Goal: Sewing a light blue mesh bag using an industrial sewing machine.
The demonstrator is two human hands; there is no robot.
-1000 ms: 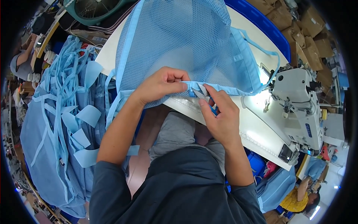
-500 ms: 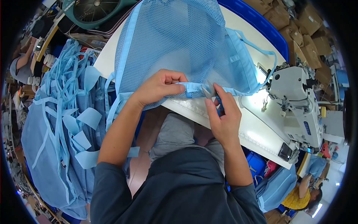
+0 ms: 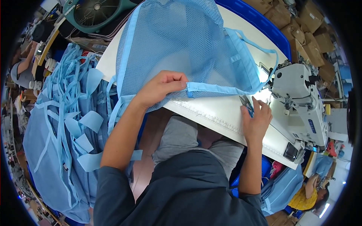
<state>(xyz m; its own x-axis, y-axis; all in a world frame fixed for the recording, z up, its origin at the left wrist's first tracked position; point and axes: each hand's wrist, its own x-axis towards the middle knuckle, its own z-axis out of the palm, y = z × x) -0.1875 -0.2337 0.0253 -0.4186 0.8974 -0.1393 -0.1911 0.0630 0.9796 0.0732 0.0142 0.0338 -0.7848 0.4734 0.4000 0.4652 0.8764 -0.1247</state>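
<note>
A light blue mesh bag [image 3: 177,45] lies spread over the white sewing table, its smooth fabric binding [image 3: 218,89] running along the near edge. My left hand [image 3: 162,87] pinches that binding, thumb on top and fingers curled. To the right, off the mesh, my right hand [image 3: 257,119] is low over the tabletop with small blue-handled scissors [image 3: 247,105] between thumb and fingers. The blades point away from me, toward the binding; part of the handles is hidden by the fingers.
A white sewing machine [image 3: 296,84] with its lamp lit stands at the right of the table [image 3: 211,113], which has a ruler strip along its near edge. Blue mesh pieces with straps [image 3: 56,150] pile up at left. Cardboard boxes [image 3: 311,19] are far right; other people sit at both sides.
My right hand has moved right with the scissors, away from the binding and down to the tabletop. My left hand keeps its pinch in nearly the same place.
</note>
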